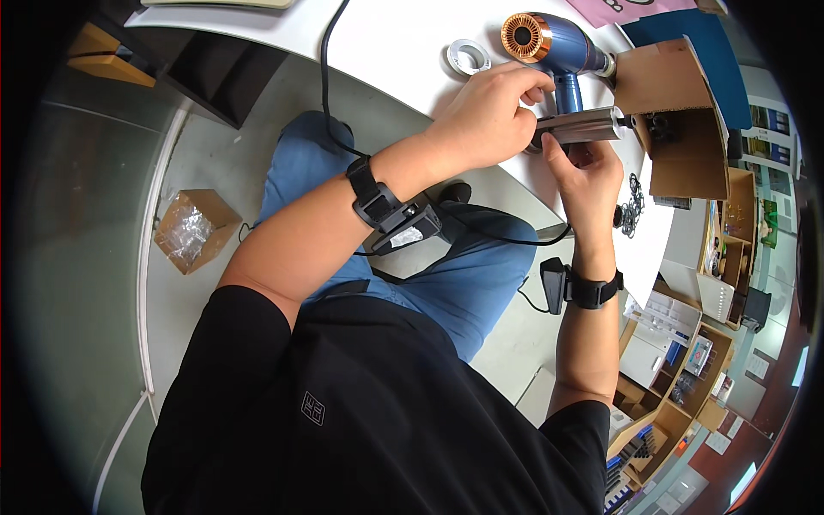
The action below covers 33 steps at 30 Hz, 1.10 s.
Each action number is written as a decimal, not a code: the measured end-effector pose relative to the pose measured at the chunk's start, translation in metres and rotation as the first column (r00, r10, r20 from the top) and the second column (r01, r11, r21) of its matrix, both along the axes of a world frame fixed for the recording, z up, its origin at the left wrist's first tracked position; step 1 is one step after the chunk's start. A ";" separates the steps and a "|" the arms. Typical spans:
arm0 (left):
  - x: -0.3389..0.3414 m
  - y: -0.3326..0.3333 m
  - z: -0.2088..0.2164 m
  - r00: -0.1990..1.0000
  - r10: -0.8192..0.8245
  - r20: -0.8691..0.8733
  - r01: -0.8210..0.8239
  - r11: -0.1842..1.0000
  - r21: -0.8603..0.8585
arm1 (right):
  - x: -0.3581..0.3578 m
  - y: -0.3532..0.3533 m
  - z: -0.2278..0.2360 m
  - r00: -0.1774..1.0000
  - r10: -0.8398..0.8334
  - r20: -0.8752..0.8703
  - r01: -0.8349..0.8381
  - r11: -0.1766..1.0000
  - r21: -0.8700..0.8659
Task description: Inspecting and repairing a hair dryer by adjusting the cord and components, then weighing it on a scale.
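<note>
Above the near edge of the white table, my right hand (pixel 592 176) is closed around a silver metal cylinder (pixel 588 126), thumb along its near side. The cylinder lies roughly level, with a small dark tip at its right end. My left hand (pixel 485 116) is at the cylinder's left end, fingers curled and pinched together; whatever is between them is hidden. Just beyond the hands is a blue hair dryer (pixel 562 45) with a copper-coloured grille, its handle pointing toward me. Left of it sits a silver ring-shaped part (pixel 469 57).
An opened cardboard box (pixel 687 159) stands right of the hair dryer. Thin black cords or rings (pixel 633 206) lie on the white table (pixel 390 51). A black cable (pixel 326 77) hangs over its edge. On the floor at left is a carton (pixel 196 230) with clear plastic.
</note>
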State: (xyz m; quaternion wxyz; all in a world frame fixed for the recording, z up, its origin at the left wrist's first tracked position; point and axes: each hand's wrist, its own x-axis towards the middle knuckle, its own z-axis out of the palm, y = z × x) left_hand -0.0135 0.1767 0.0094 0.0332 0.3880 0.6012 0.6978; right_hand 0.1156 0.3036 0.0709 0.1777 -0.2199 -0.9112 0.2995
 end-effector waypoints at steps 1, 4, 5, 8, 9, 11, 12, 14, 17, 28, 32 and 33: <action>0.000 0.000 -0.001 1.000 -0.003 -0.003 0.003 1.000 -0.002 | 0.001 0.000 0.000 1.000 0.003 -0.004 -0.003 1.000 0.001; 0.000 0.001 -0.002 0.999 0.005 -0.033 -0.006 1.000 -0.030 | 0.006 0.002 0.004 0.996 -0.003 0.085 -0.004 0.997 0.075; 0.000 0.001 -0.001 0.999 0.003 -0.038 -0.004 1.000 -0.030 | 0.008 0.003 0.007 0.991 -0.005 0.130 -0.010 0.994 0.112; 0.000 -0.002 0.000 0.999 -0.013 -0.030 0.010 0.997 -0.071 | 0.025 0.002 0.025 0.999 0.003 -0.053 0.000 0.998 0.068; 0.000 -0.004 0.000 0.999 -0.016 -0.034 0.013 0.997 -0.073 | 0.034 0.003 0.029 0.990 0.004 -0.142 0.002 0.999 0.047; 0.000 -0.006 0.006 1.000 -0.017 0.000 0.017 0.995 -0.102 | 0.065 0.028 0.044 0.991 -0.043 -0.127 0.049 0.998 0.047; 0.001 -0.005 0.008 0.999 -0.026 0.018 0.028 0.993 -0.113 | 0.081 0.044 0.051 0.990 -0.090 -0.106 0.096 0.994 0.047; 0.000 -0.004 0.003 0.998 -0.056 0.033 0.059 0.995 -0.085 | 0.109 0.077 0.060 0.983 -0.125 -0.138 0.132 0.990 0.044; -0.003 -0.001 -0.007 0.993 -0.097 0.065 0.100 0.994 -0.036 | 0.141 0.105 0.071 0.965 -0.173 -0.198 0.182 0.983 0.032; -0.006 -0.006 -0.005 0.987 -0.138 0.081 0.149 0.979 -0.138 | 0.115 0.105 0.052 0.895 -0.017 0.447 -0.013 0.998 0.064; -0.006 -0.002 -0.008 0.995 -0.095 0.035 0.097 0.994 -0.052 | 0.096 0.101 0.053 0.833 -0.024 0.552 -0.048 0.992 0.117; -0.007 -0.001 -0.009 0.995 -0.095 0.032 0.097 0.994 -0.052 | 0.095 0.103 0.051 0.830 -0.008 0.558 -0.069 0.991 0.118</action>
